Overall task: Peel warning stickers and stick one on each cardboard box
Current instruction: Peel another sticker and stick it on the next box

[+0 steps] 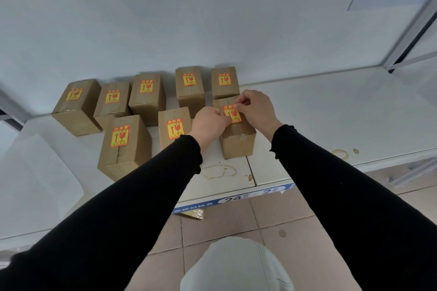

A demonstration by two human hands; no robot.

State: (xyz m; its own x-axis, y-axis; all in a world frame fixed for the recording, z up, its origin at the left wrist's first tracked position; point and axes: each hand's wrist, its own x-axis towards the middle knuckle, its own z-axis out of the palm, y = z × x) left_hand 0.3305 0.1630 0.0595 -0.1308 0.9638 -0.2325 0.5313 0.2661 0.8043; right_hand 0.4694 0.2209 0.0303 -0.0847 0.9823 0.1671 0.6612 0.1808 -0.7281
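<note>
Several brown cardboard boxes stand on a white shelf (319,111). Each shows a yellow and red warning sticker on top, such as the front left box (124,146) and the back left box (78,106). On the nearest right box (238,142) lies a warning sticker (233,113), and both hands pinch it. My left hand (208,123) holds its lower left edge. My right hand (255,108) holds its upper right corner. The sticker lies flat or nearly flat on the box top; my fingers hide part of it.
The shelf's right half is bare apart from brown ring stains (341,153). More stains (218,171) mark the front edge. A blue label strip (236,198) runs along the shelf front. A white wall stands behind. A metal upright (411,38) rises at the right. Tiled floor lies below.
</note>
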